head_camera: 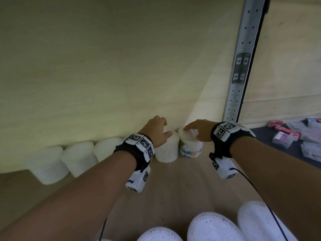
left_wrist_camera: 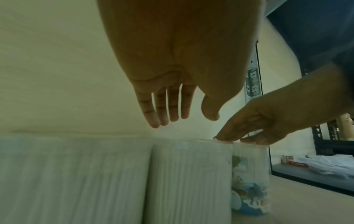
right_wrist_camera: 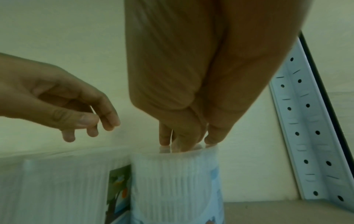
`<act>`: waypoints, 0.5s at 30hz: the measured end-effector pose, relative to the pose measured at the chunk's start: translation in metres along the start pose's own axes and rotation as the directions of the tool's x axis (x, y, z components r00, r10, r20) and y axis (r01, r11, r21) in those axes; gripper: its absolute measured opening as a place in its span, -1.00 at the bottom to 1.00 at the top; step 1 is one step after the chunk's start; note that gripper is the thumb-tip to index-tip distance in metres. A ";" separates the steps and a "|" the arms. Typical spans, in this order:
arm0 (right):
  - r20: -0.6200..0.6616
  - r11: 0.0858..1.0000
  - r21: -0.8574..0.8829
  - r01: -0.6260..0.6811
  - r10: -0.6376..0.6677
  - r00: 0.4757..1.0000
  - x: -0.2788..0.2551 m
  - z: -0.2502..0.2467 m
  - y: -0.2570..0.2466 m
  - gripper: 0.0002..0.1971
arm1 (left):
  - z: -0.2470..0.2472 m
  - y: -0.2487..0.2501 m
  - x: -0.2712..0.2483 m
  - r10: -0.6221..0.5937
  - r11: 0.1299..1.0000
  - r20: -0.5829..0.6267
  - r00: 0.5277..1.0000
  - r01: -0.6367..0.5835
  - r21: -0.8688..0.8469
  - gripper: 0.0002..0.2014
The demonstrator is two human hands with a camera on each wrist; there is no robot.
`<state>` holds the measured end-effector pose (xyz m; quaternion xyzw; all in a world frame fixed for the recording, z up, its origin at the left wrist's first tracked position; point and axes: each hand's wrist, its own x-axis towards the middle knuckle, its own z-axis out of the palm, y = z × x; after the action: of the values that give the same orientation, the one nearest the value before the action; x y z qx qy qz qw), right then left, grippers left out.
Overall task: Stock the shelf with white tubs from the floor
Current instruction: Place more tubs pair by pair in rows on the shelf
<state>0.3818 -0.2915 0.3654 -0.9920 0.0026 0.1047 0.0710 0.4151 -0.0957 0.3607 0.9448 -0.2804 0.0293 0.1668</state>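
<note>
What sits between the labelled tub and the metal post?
Nothing: bare wooden shelf between the blue-labelled white plastic tub and perforated grey metal post, right wrist view.

Dim greenish light, soft blur throughout, wide-angle bending at the edges.

The nearest white tubs (head_camera: 213, 226) run off the picture's lower edge; packets (head_camera: 284, 136) past the right edge of the shelf (head_camera: 173, 188) are blurred.
</note>
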 end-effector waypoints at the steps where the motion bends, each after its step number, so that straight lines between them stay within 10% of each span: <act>1: -0.001 1.000 0.001 0.001 -0.001 1.000 0.000 0.000 0.000 -0.38 | 0.004 0.001 -0.001 -0.032 0.999 0.011 0.999 0.032 0.034 -0.51; 15: -0.012 1.000 0.019 0.000 0.000 1.000 0.002 0.003 0.002 -0.36 | 0.012 0.001 0.002 -0.118 0.990 0.211 0.970 0.098 0.103 -0.50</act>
<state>0.3832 -0.2932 0.3615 -0.9919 0.0042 0.0986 0.0805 0.4162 -0.1016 0.3495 0.9629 -0.2434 -0.0701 0.0932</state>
